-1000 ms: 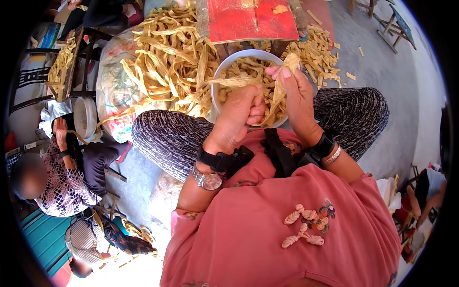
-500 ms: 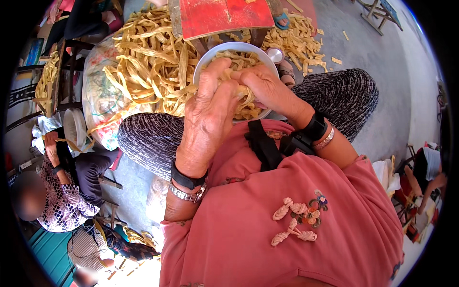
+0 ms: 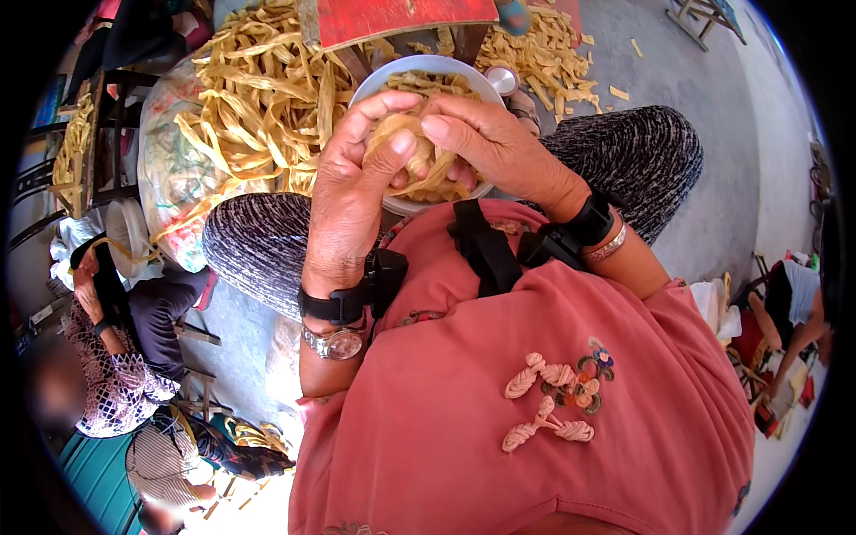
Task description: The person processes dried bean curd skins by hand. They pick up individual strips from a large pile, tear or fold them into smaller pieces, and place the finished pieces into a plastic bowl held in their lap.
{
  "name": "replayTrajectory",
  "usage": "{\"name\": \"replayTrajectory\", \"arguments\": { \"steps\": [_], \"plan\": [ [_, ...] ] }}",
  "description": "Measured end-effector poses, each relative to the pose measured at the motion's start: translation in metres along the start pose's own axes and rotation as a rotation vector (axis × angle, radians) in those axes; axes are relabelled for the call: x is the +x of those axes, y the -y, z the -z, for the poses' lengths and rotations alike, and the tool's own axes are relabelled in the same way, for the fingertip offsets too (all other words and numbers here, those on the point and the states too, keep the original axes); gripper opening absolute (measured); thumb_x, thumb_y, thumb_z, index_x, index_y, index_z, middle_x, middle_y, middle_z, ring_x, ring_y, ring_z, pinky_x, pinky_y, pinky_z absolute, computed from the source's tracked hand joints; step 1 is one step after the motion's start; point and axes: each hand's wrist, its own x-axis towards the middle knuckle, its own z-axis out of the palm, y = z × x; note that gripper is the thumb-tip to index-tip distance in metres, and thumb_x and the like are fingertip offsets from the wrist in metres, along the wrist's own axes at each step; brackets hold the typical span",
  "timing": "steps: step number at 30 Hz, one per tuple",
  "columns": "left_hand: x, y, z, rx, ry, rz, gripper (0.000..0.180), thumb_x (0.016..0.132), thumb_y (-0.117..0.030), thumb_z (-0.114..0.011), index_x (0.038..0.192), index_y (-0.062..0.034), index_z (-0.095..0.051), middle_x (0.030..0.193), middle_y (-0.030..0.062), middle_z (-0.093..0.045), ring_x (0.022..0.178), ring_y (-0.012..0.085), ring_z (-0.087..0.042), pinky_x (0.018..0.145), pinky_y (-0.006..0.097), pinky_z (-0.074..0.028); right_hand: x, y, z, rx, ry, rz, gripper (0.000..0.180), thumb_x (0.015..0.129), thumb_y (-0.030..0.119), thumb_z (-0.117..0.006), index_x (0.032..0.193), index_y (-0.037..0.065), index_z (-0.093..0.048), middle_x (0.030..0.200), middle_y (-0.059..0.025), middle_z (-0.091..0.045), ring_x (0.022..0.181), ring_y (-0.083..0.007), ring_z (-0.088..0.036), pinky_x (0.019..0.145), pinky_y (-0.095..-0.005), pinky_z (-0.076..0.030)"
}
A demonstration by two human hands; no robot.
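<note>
A ball of wrapped, soft yellowish strips [image 3: 416,160] lies between my two hands, above a white bowl. My left hand [image 3: 352,174] curls round its left side, thumb pressed on the front. My right hand [image 3: 513,152] grips the other side, with the thumb near its top and fingertips showing beneath. The bowl [image 3: 392,73] sits between my knees and holds more yellowish pieces, partly hidden by my hands.
A big heap of long yellow strips [image 3: 276,98] lies left of the bowl, beside a patterned plastic bag [image 3: 165,169]. Beyond the bowl stands a red-topped wooden stool [image 3: 401,20]. Short cut pieces [image 3: 553,58] and a round silver-topped object [image 3: 502,80] lie right. A person [image 3: 116,357] works at left.
Both hands have turned and drawn slightly nearer to me, and the wrapped ball now shows between them. My left wrist has rolled so the watch face shows.
</note>
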Motion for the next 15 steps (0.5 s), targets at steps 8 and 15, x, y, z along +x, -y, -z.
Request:
{"name": "replayTrajectory", "arguments": {
  "steps": [8, 15],
  "plan": [
    [-0.003, 0.007, 0.003, -0.377, -0.004, -0.012, 0.036, 0.092, -0.023, -0.057, 0.119, -0.0002, -0.053, 0.097, 0.0035, -0.061, 0.082, 0.0079, -0.055, 0.076, 0.023, -0.045, 0.004, 0.002, -0.007, -0.007, -0.003, 0.056, 0.033, 0.097, 0.033, -0.044, 0.091, 0.002, -0.056, 0.063, 0.0000, -0.053, 0.047, -0.0052, -0.048, 0.043, -0.0200, -0.037],
    [-0.005, 0.001, -0.001, -0.341, 0.085, -0.018, 0.046, 0.092, -0.020, -0.053, 0.131, 0.0031, -0.040, 0.099, 0.0066, -0.057, 0.082, 0.0111, -0.054, 0.083, 0.028, -0.045, 0.000, -0.003, -0.001, 0.093, 0.012, 0.040, 0.037, 0.097, 0.035, -0.042, 0.091, 0.001, -0.055, 0.065, -0.0011, -0.055, 0.045, -0.0061, -0.047, 0.041, -0.0199, -0.037]
  ]
}}
